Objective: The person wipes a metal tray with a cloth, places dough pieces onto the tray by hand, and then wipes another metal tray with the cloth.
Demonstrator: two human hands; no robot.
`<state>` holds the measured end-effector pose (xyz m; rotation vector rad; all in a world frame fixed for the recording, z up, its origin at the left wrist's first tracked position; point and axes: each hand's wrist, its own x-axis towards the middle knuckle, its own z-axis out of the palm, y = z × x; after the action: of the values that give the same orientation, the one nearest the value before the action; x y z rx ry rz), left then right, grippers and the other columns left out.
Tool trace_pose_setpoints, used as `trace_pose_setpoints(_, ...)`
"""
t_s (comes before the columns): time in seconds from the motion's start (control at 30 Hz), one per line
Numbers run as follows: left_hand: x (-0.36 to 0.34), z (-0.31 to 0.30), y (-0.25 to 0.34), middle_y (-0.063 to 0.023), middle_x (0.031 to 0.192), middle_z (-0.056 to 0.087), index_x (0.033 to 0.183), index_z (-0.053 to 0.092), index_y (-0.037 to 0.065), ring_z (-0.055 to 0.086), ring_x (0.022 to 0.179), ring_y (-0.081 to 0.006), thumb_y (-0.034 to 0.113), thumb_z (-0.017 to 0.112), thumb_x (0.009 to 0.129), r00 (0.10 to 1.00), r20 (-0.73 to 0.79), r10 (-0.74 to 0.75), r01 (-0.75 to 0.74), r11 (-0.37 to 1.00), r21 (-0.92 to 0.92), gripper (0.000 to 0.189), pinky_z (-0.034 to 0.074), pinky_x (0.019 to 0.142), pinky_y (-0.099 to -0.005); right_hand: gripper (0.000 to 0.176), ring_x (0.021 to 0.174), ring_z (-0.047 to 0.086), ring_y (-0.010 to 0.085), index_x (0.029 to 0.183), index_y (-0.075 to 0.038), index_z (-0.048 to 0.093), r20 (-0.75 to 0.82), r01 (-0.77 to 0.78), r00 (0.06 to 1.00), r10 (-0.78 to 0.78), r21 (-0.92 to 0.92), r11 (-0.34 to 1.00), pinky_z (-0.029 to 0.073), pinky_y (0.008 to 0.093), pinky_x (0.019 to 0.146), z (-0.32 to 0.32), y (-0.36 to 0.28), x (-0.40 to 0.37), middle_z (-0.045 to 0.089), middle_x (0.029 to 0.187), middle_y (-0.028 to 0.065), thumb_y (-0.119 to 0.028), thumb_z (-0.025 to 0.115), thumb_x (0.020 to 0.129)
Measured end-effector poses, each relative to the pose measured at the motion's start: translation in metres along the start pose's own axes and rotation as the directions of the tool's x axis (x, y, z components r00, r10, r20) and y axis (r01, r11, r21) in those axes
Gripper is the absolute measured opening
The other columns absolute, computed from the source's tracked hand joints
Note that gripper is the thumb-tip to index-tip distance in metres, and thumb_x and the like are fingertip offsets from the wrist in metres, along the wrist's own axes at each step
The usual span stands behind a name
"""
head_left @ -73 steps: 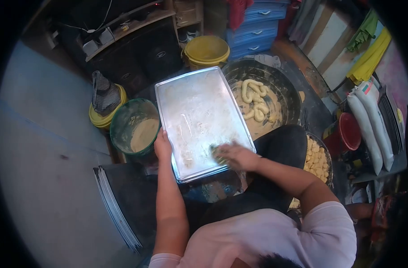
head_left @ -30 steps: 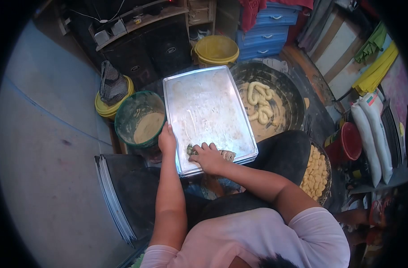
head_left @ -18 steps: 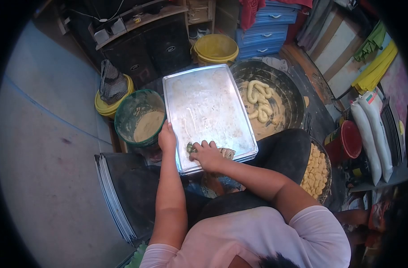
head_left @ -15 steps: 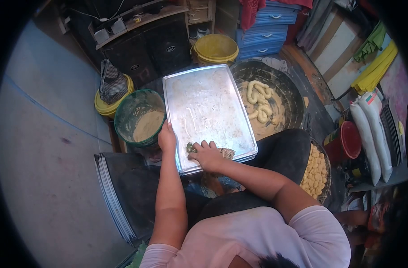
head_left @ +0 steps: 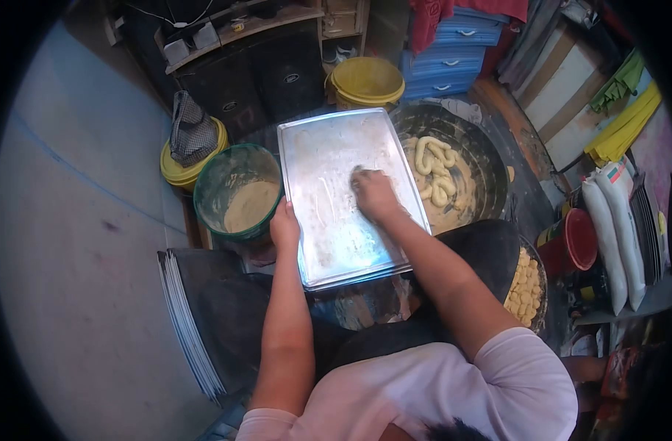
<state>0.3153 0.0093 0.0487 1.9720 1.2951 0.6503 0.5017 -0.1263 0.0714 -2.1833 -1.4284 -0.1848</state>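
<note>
A stack of metal baking trays is held tilted in front of me, the top one smeared with pale streaks. My left hand grips the stack by its left edge, fingers hidden underneath. Over the middle of the top tray, my right hand is closed and presses a small crumpled cloth to the metal. Only a dark bit of that cloth shows beyond the blurred fingers.
Left of the trays stands a green bucket with beige powder inside. Long dough ropes lie in a wide dark basin at the right. Small dough pieces fill another pan near my right knee. More trays lean at the left.
My right hand has moved up and to the right across the top tray with the cloth, from its near edge to its middle. My left hand keeps its hold.
</note>
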Motion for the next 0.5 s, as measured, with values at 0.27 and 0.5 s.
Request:
trace_pose_setpoints(0.27, 0.013, 0.011, -0.039, -0.0231, 0.112, 0.061, 0.120, 0.055, -0.002, 0.057, 0.108, -0.0324, 0.025, 0.047, 0.093, 0.993, 0.038, 0.113, -0.097, 0.951, -0.294, 0.039, 0.042, 0.093, -0.0354, 0.017, 0.079, 0.053, 0.0331, 0.087, -0.002, 0.059, 0.383, 0.455, 0.682, -0.622, 0.444, 0.772, 0.043, 0.0419, 0.074, 0.031, -0.109, -0.094, 0.055, 0.083, 0.0156, -0.012, 0.049, 0.078)
trace_pose_setpoints(0.5, 0.013, 0.012, -0.036, -0.0235, 0.114, 0.060, 0.121, 0.055, -0.003, 0.057, 0.108, -0.0324, 0.025, 0.046, 0.094, 0.993, 0.046, 0.110, -0.088, 0.933, -0.349, 0.039, 0.041, 0.093, -0.0353, 0.052, 0.103, 0.057, 0.0315, 0.126, -0.002, 0.050, 0.676, -0.306, 0.659, -0.330, 0.642, 0.703, 0.041, 0.0382, 0.095, -0.088, -0.079, -0.076, 0.060, 0.111, 0.0181, 0.002, 0.052, 0.075)
